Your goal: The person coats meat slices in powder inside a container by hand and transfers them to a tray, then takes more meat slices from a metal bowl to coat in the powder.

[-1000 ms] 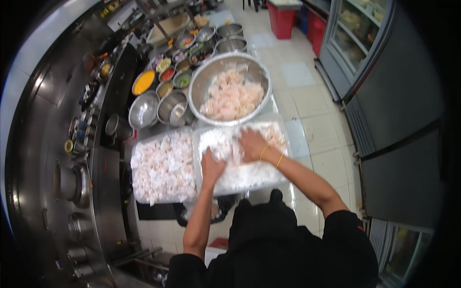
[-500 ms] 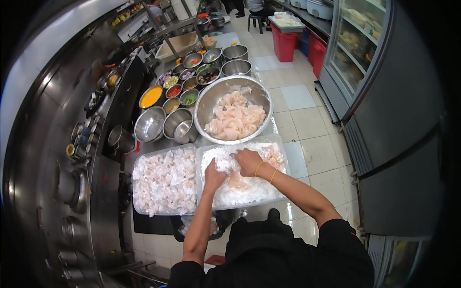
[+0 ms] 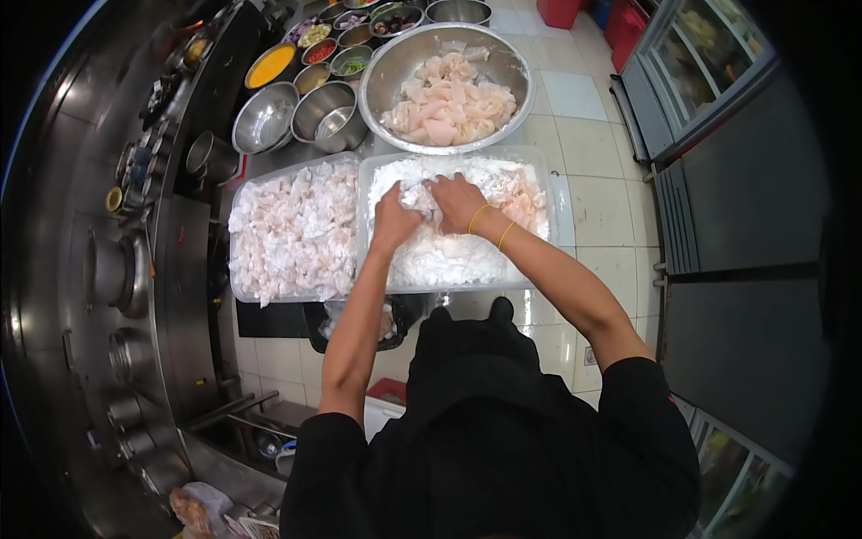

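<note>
Raw meat pieces (image 3: 523, 199), pale pink and only partly whitened, lie in white powder (image 3: 449, 268) within the right-hand plastic tray (image 3: 467, 287), most visibly along its right side. Both bare hands work in the far left part of this tray. Left hand (image 3: 395, 218): fingers bent downward into the powder, thumb directed toward the other hand. Right hand (image 3: 459, 203): fingers curled, just beside the left, with two yellow bands (image 3: 505, 235) about the wrist and forearm. Fingertips are buried or hidden, so whether either hand is closed on a piece cannot be told.

Compared with one second earlier, the hands stand closer together and the camera is pitched farther down; they have not left the tray. This suggests that handling is now concentrated on one patch of powder, with the pieces at the right side outside it.

Adjoining on the left, a second plastic tray (image 3: 296, 298) bears a heap of whitened pieces (image 3: 294, 229). Beyond the powder tray stands a large steel bowl (image 3: 384, 76) of uncoated slices (image 3: 453, 103). Farther out: two steel pots (image 3: 266, 117), a bowl of orange liquid (image 3: 270, 66), and a glass-doored refrigerator (image 3: 709, 40) at far right.
</note>
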